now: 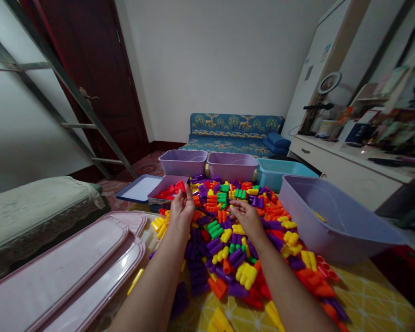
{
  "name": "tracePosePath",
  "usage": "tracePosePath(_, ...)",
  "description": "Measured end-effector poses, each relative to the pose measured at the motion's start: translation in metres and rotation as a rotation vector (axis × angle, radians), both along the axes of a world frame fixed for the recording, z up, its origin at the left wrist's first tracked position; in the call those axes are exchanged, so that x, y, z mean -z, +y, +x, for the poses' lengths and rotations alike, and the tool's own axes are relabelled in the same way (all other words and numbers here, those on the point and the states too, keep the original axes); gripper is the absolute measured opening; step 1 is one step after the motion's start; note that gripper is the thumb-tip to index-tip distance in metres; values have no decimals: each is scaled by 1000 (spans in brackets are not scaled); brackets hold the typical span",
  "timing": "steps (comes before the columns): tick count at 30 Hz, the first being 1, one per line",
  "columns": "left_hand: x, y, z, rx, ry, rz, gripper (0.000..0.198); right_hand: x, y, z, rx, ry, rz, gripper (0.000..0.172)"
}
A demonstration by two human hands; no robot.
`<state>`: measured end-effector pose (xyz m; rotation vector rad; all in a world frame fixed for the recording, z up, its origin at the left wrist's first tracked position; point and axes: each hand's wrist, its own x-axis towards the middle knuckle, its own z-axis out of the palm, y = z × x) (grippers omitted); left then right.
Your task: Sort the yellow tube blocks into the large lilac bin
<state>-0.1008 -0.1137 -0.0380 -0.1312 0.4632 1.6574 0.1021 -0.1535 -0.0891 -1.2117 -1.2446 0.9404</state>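
Observation:
A wide heap of plastic building blocks (214,229) in red, orange, yellow, green and purple covers the middle of the table. At the heap's left side, my left hand (182,207) is raised with a red building block (180,186) at its fingertips. Just beside it stands a small grey-purple box (154,201) with red blocks inside. My right hand (246,217) reaches over the centre of the heap, fingers curled together near green and yellow blocks. What its fingertips hold, if anything, is too small to make out.
Two lilac bins (183,162) and a turquoise bin (286,171) line the far edge. A large lilac bin (335,226) with a yellow piece inside stands right. Pale pink lids (72,263) lie left, and a blue-rimmed white lid (138,188) sits beyond them.

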Motion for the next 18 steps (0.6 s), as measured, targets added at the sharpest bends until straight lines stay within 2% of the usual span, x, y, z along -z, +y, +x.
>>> tracePosePath(6,6,-1,-6,-11,-38,27,35,0,0,0,11,0,-8,33)
tracePosePath(9,11,-1,0,72,103,63,39,-1,-1,-1,7,-11,3,33)
tracePosePath(11,15,-2,7,184,412,87,31,-1,-1,0,2,-24,3,32)
tracePosePath(13,22,-4,15,257,868,140,16,0,0,0,-3,-45,-1,33)
tracePosePath(14,26,-6,19,259,1109,184,8,1,0,1,-3,-62,2,32)
tracePosePath(16,34,-11,25,205,1502,295,14,4,2,1,14,-138,42,29)
tracePosePath(18,39,-17,29,140,1703,376,25,5,2,1,45,-287,99,25)
